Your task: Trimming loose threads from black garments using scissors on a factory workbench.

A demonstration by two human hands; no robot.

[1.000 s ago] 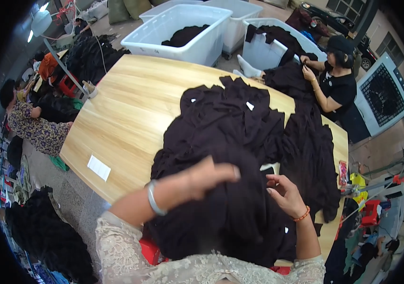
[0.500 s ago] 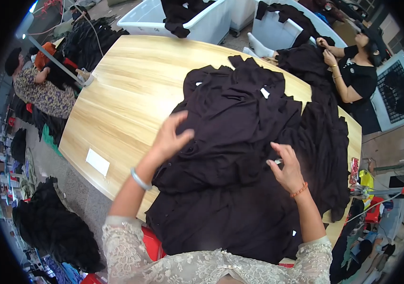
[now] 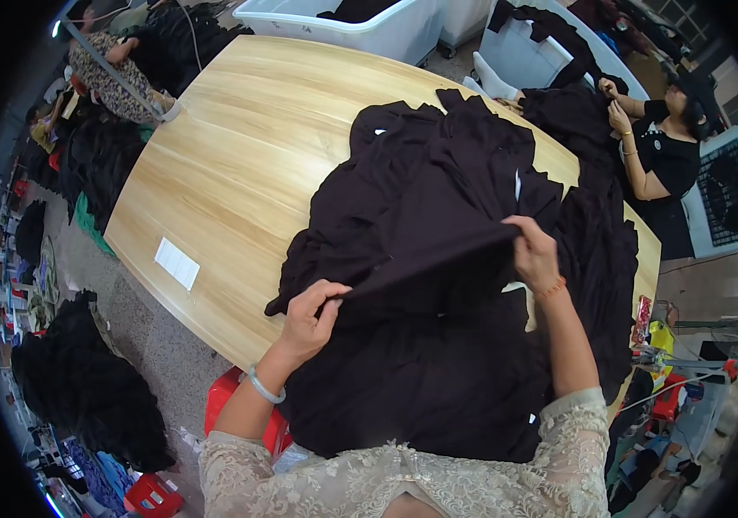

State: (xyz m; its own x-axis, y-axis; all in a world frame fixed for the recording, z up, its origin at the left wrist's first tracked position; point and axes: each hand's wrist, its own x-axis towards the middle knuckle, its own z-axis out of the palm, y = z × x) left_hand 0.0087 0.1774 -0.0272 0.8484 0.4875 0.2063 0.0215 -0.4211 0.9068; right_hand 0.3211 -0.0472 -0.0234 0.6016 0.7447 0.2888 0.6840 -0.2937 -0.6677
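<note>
From my remote station I see the dark garment (image 3: 446, 229) at the center of the desk (image 3: 239, 147), on top of other dark clothes. My left hand (image 3: 310, 319), at 8 o'clock, has its grip clamped on the garment's near edge; my right hand (image 3: 536, 252), at 2 o'clock, pinches that edge too, thumb against fingers. Between them the edge runs taut, slanting up to the right.

The widest open room is bare wood toward 10 o'clock, reaching the desk's far edge; a white paper slip (image 3: 177, 263) lies toward 9. At 3 only a narrow strip of wood shows, and at 6 cloth hides the near edge.

The fabric is matte, soft and wrinkled; the desk is smooth, pale-grained wood. A rigid, translucent white bin (image 3: 360, 30) stands beyond at 12 o'clock.
</note>
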